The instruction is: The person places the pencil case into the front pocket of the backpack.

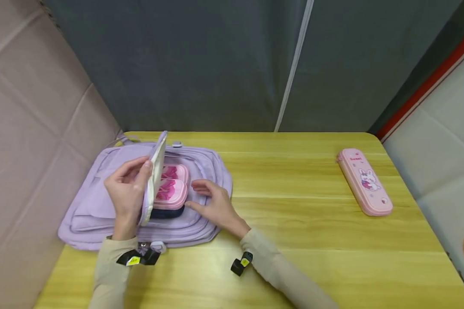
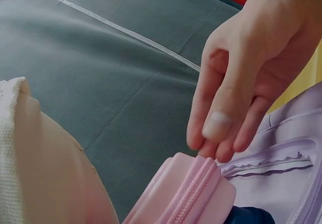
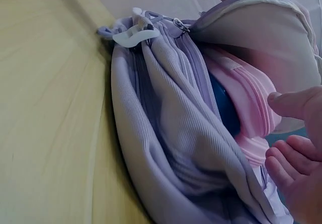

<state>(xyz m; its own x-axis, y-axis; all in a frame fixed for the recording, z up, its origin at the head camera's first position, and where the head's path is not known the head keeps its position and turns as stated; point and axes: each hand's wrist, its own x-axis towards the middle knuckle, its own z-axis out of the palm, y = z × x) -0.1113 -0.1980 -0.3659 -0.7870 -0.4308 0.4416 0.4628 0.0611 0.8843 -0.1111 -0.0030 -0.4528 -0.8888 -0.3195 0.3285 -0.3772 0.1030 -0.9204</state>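
A lilac backpack point(image 1: 96, 189) lies flat on the left of the table. My left hand point(image 1: 125, 189) pinches the edge of its raised front flap point(image 1: 157, 176), pale on the inside. Within the opened pocket lie two pink zippered cases with magenta pictures, the nearer case point(image 1: 174, 193) overlapping the farther case point(image 1: 182, 171). A dark blue item point(image 1: 168, 213) shows under them; the flap hides their left parts. My right hand point(image 1: 218, 206) hovers at the nearer case's right end, thumb and fingers spread apart. In the right wrist view, the thumb overlaps the case's zippered side point(image 3: 259, 100).
A pink pencil case point(image 1: 365, 180) with a rabbit picture lies at the table's right side. A grey-green curtain point(image 1: 201, 68) hangs behind the wooden table point(image 1: 286, 189). A pale wall covering point(image 1: 27, 141) stands close to the backpack's left.
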